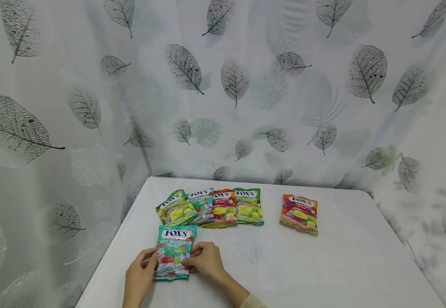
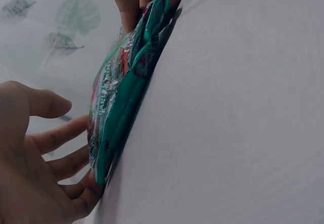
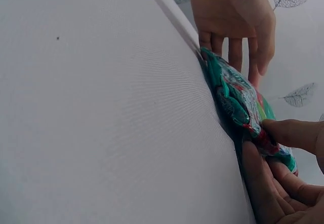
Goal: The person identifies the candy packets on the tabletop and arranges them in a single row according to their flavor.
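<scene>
A teal Fox's Mint Blossom candy bag (image 1: 174, 252) lies face up near the table's left side, its printed top pointing away from me. At its right edge, my right hand (image 1: 206, 260) pinches the bag, thumb on the front and fingers tucked under; the right wrist view shows this grip on the crinkled bag (image 3: 243, 100). My left hand (image 1: 140, 273) is at the opposite edge. In the left wrist view its fingers (image 2: 68, 163) reach against the bag's side, while the thumb stands off from the wrapper.
Behind the held bag, several candy bags overlap in a row: a green-yellow one (image 1: 176, 210), another Mint Blossom (image 1: 202, 207), an orange Fruits (image 1: 224, 207) and a green one (image 1: 249, 207). Apart to the right lies an orange-purple Fruits bag (image 1: 299, 214). A leaf-print curtain (image 1: 261, 102) surrounds the white table (image 1: 323, 265).
</scene>
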`<state>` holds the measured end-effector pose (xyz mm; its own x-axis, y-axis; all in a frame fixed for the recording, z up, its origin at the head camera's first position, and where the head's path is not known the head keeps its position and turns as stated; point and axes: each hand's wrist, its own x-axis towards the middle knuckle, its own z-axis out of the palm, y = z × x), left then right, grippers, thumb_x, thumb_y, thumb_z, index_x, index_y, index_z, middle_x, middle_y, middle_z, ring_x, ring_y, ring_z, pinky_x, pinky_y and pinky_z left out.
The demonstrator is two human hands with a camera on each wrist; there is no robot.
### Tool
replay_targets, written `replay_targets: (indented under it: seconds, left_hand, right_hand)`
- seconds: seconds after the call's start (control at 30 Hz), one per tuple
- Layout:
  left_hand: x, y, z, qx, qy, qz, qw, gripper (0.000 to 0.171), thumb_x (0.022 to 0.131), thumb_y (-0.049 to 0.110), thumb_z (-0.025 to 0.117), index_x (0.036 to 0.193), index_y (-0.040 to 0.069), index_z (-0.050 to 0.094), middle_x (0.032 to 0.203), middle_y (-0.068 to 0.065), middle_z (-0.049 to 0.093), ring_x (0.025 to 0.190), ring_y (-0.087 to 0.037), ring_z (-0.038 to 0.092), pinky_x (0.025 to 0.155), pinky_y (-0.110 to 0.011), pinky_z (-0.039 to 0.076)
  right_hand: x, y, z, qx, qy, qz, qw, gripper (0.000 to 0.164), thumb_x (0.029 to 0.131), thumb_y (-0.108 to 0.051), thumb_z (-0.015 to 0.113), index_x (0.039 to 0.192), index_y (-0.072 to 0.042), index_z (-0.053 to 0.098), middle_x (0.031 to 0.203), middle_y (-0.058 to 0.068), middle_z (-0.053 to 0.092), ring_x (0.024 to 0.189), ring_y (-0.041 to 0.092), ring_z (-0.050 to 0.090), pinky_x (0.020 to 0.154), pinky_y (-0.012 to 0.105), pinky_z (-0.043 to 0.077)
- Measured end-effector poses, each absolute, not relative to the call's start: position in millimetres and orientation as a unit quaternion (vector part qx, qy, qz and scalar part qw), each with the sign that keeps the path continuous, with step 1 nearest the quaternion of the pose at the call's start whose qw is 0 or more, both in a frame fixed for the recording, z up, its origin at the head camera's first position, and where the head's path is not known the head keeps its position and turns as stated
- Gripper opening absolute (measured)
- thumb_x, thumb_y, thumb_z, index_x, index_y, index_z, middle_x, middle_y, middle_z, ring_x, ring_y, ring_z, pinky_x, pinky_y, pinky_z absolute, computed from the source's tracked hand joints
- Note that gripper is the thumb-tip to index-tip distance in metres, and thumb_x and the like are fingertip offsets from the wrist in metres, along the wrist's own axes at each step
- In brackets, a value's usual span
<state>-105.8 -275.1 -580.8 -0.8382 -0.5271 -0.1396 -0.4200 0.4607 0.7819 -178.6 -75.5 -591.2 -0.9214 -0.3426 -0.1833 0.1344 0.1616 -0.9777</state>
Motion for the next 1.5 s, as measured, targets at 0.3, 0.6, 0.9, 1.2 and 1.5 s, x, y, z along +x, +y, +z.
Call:
replay_targets:
  seconds: [0.3,0.6,0.9,1.2,1.5]
  left_hand:
    - [-109.8,-282.8,-572.0,0.261,-0.861,-0.432,0.055,0.043,0.105,0.038,0.058,0.133,0.006,0.066,0.136,-0.021,0.064,0.109,-0.031,0.064,0.078,-0.041,0.054]
    - [-117.6,-283.5,-555.7,0.243,-0.862,-0.433,0.102,0.041,0.106,0.036,0.058,0.135,0.007,0.066,0.135,-0.022,0.062,0.116,-0.038,0.061,0.087,-0.056,0.053]
    - [-130.6,-279.5,-541.1,0.210,-0.866,-0.441,0.106,0.039,0.107,0.034,0.057,0.136,0.009,0.065,0.132,-0.019,0.062,0.115,-0.035,0.060,0.086,-0.050,0.054]
    - [-149.6,-264.3,-531.5,0.168,-0.860,-0.470,0.104,0.043,0.107,0.033,0.059,0.141,0.007,0.059,0.138,-0.014,0.063,0.116,-0.031,0.061,0.079,-0.037,0.058]
    - [-174.8,-252.1,-528.2,0.134,-0.862,-0.478,0.106,0.044,0.106,0.032,0.061,0.143,0.008,0.058,0.136,-0.011,0.065,0.117,-0.028,0.059,0.080,-0.036,0.054]
  right_hand:
    - [-182.3,-68.7,-580.5,-0.089,0.734,-0.638,0.214,0.024,0.080,-0.010,0.091,0.094,-0.001,0.073,0.076,0.004,0.074,0.064,0.021,0.074,0.057,0.035,0.061]
    - [-193.3,-61.0,-574.5,-0.110,0.764,-0.611,0.177,0.022,0.086,-0.024,0.087,0.091,-0.006,0.075,0.074,0.003,0.075,0.063,0.022,0.074,0.055,0.033,0.060]
    - [-208.3,-50.3,-559.3,-0.114,0.796,-0.583,0.120,0.021,0.091,-0.032,0.083,0.092,-0.011,0.077,0.075,-0.002,0.073,0.068,0.022,0.074,0.054,0.030,0.056]
    - [-225.7,-40.9,-549.8,-0.109,0.813,-0.568,0.069,0.020,0.093,-0.031,0.080,0.098,-0.011,0.078,0.083,-0.003,0.072,0.078,0.028,0.075,0.060,0.028,0.057]
    - [-246.4,-41.6,-543.5,-0.101,0.835,-0.541,0.023,0.033,0.091,-0.036,0.081,0.106,-0.007,0.078,0.091,-0.001,0.075,0.078,0.013,0.069,0.063,0.030,0.056]
